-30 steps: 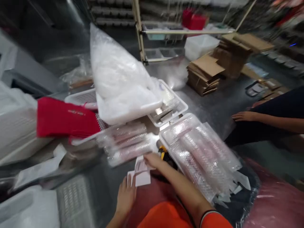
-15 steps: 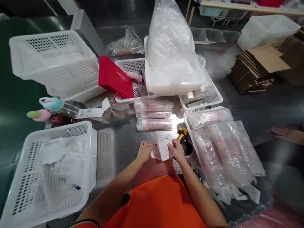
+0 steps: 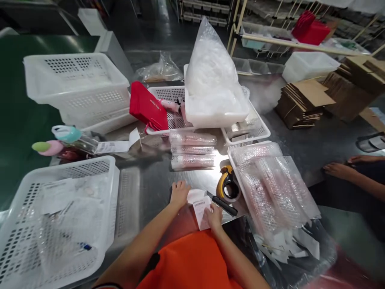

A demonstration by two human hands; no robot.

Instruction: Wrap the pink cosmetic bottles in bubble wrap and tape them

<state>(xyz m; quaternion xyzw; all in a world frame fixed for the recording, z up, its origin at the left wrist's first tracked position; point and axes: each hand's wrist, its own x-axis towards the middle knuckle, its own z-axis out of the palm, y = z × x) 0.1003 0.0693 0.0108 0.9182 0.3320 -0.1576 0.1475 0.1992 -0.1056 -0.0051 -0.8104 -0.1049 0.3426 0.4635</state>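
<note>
A white printed slip with a barcode (image 3: 199, 208) is pinched in my right hand (image 3: 214, 217), low over the table in front of my orange top. My left hand (image 3: 179, 194) lies on the metal tabletop with its fingers forward and slightly apart. Its thumb side is close to another white paper piece (image 3: 196, 195); whether it touches that piece I cannot tell. A black utility knife (image 3: 223, 204) lies just right of the slip. Behind the knife is a yellow and black tape dispenser (image 3: 228, 184). Several bubble-wrapped pink items (image 3: 193, 150) lie in a stack beyond my hands.
On the right, a white basket (image 3: 234, 160) carries more bubble-wrapped packs (image 3: 272, 188). At left stands a perforated basket (image 3: 112, 188) with bagged papers. A red bag (image 3: 148, 105) and a big plastic bag (image 3: 213, 76) are behind. Another person's hands (image 3: 341, 170) show at far right.
The slip and my right hand have come nearer my body, and my left hand is now apart from the slip. The utility knife and tape dispenser show more fully. The view has shifted.
</note>
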